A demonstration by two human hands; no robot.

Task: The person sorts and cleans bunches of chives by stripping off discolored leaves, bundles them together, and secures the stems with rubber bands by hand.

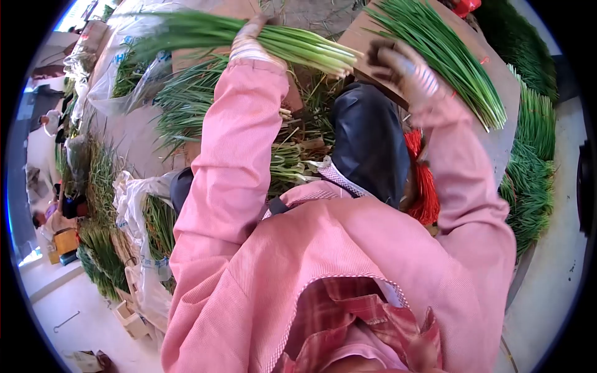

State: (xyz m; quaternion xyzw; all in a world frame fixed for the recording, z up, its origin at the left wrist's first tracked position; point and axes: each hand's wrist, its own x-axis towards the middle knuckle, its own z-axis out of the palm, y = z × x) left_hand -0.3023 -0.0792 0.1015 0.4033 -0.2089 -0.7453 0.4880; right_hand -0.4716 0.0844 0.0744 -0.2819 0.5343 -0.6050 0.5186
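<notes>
My left hand (250,38), in a soiled glove with a striped cuff, is closed around a bunch of green chives (305,50). Its pale cut ends point right and its leaf tips blur off to the left. Facing those ends, my right hand (393,63) holds nothing; its gloved fingers are curled but apart. Just beyond it, a larger bundle of chives (444,62) lies on a brown board (357,37). Loose chives (193,102) lie under my left forearm, and more stalks (289,163) are by my dark-covered knee.
Red ties (424,180) hang beside my right knee. Stacked chive bundles (532,168) line the right side. Clear plastic bags (109,93) with greens stand at left, near another pile of greens (99,258). Other people (53,227) sit at far left.
</notes>
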